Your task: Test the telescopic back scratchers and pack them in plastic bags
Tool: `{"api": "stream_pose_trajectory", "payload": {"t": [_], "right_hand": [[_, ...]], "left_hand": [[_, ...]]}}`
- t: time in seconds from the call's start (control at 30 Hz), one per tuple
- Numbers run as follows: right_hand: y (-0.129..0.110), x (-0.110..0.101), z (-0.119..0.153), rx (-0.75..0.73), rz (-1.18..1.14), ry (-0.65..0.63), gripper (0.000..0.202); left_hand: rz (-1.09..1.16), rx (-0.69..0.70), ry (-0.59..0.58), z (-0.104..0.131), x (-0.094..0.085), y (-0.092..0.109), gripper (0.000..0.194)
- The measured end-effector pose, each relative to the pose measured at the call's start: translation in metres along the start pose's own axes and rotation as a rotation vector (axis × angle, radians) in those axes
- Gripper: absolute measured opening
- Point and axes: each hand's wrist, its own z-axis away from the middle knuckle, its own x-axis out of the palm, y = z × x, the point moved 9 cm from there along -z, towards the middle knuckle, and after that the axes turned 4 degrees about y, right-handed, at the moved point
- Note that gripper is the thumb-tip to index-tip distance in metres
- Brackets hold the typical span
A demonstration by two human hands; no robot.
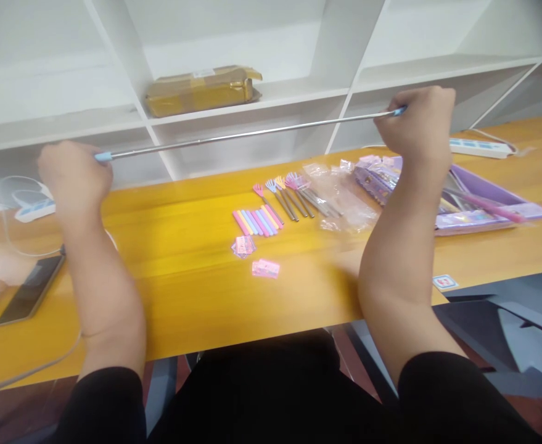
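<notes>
A telescopic back scratcher (pixel 252 132) is drawn out long above the table, its silver rod spanning both hands. My left hand (pixel 76 176) is closed around one light-blue end, and my right hand (pixel 418 123) grips the other, slightly higher. The fists hide the tips. Below lie several collapsed back scratchers (pixel 291 197) with pink, blue, yellow and purple claw heads. In front of them is a row of pastel tubes (pixel 258 221). Nearer to me are a small stack of printed cards (pixel 243 246) and further pink cards (pixel 266 268).
Clear plastic bags (pixel 344 203) lie right of the scratchers, beside a purple box (pixel 525 206) with packaged items. A phone (pixel 32 290) and power strip (pixel 34 209) are at left; another power strip (pixel 481 148) is at right. A taped cardboard box (pixel 201 92) sits on the white shelf.
</notes>
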Motion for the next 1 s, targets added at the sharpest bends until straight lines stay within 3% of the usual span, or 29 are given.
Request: {"api": "stream_pose_trajectory", "payload": {"t": [0.17, 0.3, 0.43, 0.67, 0.87, 1.0], "right_hand": [[-0.018, 0.0, 0.005, -0.021, -0.023, -0.071, 0.021], [-0.067, 0.003, 0.016, -0.092, -0.109, -0.091, 0.02], [-0.119, 0.012, 0.038, -0.201, -0.144, -0.146, 0.033], [-0.179, 0.001, 0.085, -0.28, -0.147, -0.232, 0.041], [-0.23, 0.002, 0.129, -0.42, -0.107, -0.341, 0.043], [-0.242, 0.011, 0.141, -0.502, -0.113, -0.402, 0.042]], "left_hand": [[0.056, 0.022, -0.031, 0.007, 0.002, 0.021, 0.056], [0.076, 0.06, -0.063, 0.018, 0.004, 0.064, 0.051], [0.099, 0.14, -0.118, 0.036, 0.014, 0.107, 0.048], [0.152, 0.276, -0.24, 0.07, 0.036, 0.159, 0.049], [0.153, 0.349, -0.248, 0.088, 0.026, 0.177, 0.048], [0.128, 0.366, -0.243, 0.089, 0.021, 0.175, 0.046]]}}
